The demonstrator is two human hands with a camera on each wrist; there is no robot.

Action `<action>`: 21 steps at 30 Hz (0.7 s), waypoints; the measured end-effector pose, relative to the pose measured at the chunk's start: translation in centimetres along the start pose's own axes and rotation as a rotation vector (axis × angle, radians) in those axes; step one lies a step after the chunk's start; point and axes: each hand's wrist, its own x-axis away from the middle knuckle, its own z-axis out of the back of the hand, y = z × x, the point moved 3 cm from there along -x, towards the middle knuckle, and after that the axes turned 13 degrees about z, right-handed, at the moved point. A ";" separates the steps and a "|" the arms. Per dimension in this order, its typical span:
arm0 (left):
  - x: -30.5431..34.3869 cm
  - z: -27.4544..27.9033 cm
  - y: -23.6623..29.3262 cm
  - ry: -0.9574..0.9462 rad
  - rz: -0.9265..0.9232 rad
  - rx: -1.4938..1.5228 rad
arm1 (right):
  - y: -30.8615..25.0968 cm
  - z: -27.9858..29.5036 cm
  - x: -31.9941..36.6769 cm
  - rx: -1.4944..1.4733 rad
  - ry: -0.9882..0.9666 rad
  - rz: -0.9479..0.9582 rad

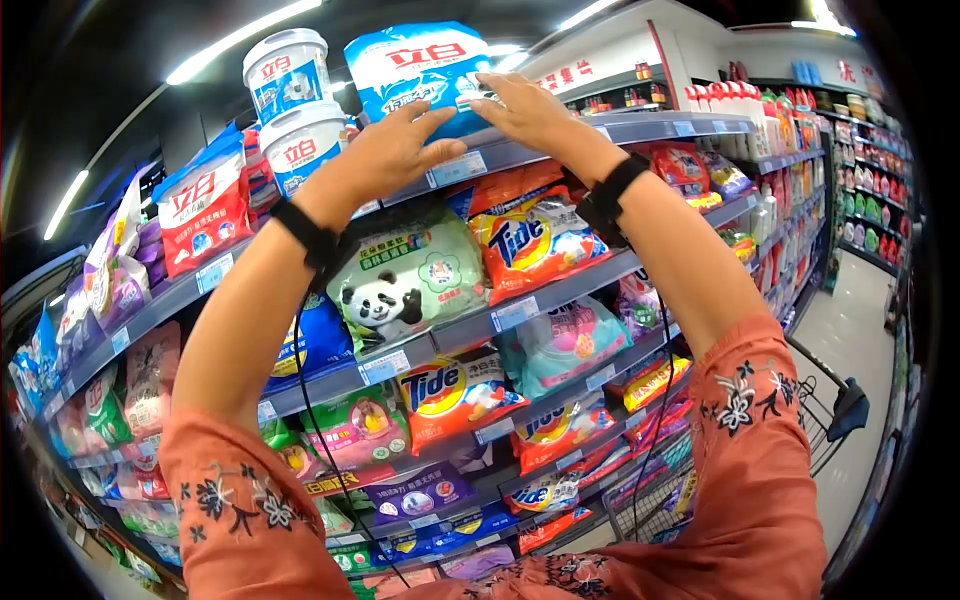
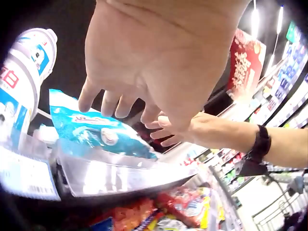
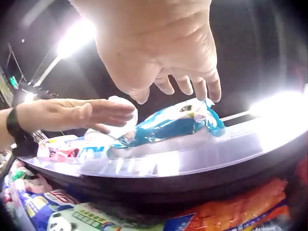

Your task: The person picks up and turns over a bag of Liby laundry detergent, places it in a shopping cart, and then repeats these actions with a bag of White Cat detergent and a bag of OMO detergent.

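Note:
A blue-and-white bag of laundry detergent (image 1: 410, 65) stands on the top shelf, above head height. My left hand (image 1: 395, 152) is raised in front of its lower left part, fingers spread and pointing toward it. On the other side, my right hand (image 1: 535, 115) reaches up with extended fingers overlapping the bag's right edge. In the left wrist view the palm hangs above the glossy bag (image 2: 103, 132). The right wrist view shows relaxed fingers just over the bag (image 3: 178, 122), with the left hand (image 3: 79, 115) held flat at its left.
Two stacked white tubs (image 1: 300, 150) stand left of the bag, beside a red-and-white bag (image 1: 203, 205). A clear lip (image 2: 120, 175) runs along the shelf front. Below sit a panda-print pack (image 1: 410, 275) and orange Tide bags (image 1: 535, 240). A shopping cart (image 1: 820, 400) stands at the right.

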 end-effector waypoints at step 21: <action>36.5 -27.8 21.5 -0.972 0.447 1.377 | -16.2 27.3 31.1 -0.535 0.074 -1.263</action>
